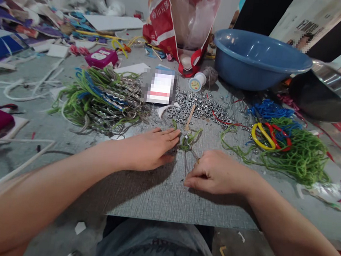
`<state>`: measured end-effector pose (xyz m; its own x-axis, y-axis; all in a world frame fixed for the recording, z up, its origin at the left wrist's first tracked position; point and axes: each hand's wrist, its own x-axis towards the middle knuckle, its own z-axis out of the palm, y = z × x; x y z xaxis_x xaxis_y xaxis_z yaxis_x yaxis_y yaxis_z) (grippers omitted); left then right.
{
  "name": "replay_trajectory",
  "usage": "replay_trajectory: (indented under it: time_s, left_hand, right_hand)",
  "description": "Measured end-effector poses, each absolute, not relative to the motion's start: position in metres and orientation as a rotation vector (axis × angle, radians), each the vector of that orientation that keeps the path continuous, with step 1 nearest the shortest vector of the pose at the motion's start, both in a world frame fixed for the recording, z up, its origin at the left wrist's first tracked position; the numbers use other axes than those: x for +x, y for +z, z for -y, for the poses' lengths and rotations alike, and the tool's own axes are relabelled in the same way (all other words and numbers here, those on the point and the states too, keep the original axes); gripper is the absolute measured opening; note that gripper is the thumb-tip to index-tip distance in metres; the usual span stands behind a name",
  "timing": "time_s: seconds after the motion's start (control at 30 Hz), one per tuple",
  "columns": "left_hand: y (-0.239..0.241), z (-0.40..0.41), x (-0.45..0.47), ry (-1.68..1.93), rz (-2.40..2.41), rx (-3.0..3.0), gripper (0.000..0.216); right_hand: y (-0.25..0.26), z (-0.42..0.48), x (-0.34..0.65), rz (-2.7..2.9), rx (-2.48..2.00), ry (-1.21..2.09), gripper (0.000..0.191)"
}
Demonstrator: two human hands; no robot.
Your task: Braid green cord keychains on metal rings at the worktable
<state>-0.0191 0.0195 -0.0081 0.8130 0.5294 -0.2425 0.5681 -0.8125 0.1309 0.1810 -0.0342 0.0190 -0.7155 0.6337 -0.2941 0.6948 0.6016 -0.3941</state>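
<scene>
My left hand [151, 148] lies on the grey table [162, 197] with its fingers stretched out, the fingertips pressing on a small knotted green cord piece [189, 140]. A thin wooden stick [189, 118] stands up from that piece. My right hand [214, 172] is curled into a pinch just right of it, holding thin cord ends that run from the knot. Behind the knot lies a heap of small metal nuts [200, 104].
A pile of finished green and blue cord-and-nut pieces [103, 97] lies at the left. Loose green cord [296, 154] with yellow and red scissors [268, 135] lies at the right. A blue basin [258, 60], a steel bowl [331, 95], a red plastic bag [179, 18] and a thread spool [197, 81] stand behind.
</scene>
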Motion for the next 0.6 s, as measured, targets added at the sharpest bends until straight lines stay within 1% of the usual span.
replay_trajectory:
  time_s: [0.13, 0.2, 0.27, 0.33, 0.4, 0.43, 0.5, 0.6]
  left_hand:
    - [-0.012, -0.01, -0.012, -0.325, -1.157, 2.754, 0.064]
    - [-0.015, -0.005, -0.005, -0.251, -1.27, 2.758, 0.068]
    - [-0.019, -0.001, 0.001, -0.172, -1.363, 2.752, 0.068]
    - [-0.023, 0.003, 0.004, -0.077, -1.402, 2.758, 0.066]
    - [-0.027, 0.004, 0.005, 0.015, -1.373, 2.758, 0.065]
    - [-0.029, 0.004, 0.005, 0.06, -1.333, 2.752, 0.065]
    - [-0.032, 0.004, 0.004, 0.144, -1.219, 2.728, 0.069]
    - [-0.034, 0.002, 0.002, 0.173, -1.106, 2.705, 0.072]
  right_hand:
    - [0.02, 0.039, 0.177, -2.677, 0.937, -0.933, 0.022]
    - [0.017, 0.04, 0.175, -2.711, 0.866, -0.964, 0.02]
    - [0.012, 0.039, 0.175, -2.82, 0.934, -0.92, 0.019]
    - [0.006, 0.037, 0.177, -2.988, 1.226, -0.744, 0.02]
    - [0.0, 0.032, 0.18, -3.088, 1.593, -0.435, 0.023]
    - [-0.003, 0.03, 0.181, -3.092, 1.709, -0.286, 0.026]
    - [-0.009, 0.027, 0.182, -3.036, 1.747, -0.108, 0.036]
    - [-0.016, 0.027, 0.179, -2.838, 1.659, -0.053, 0.047]
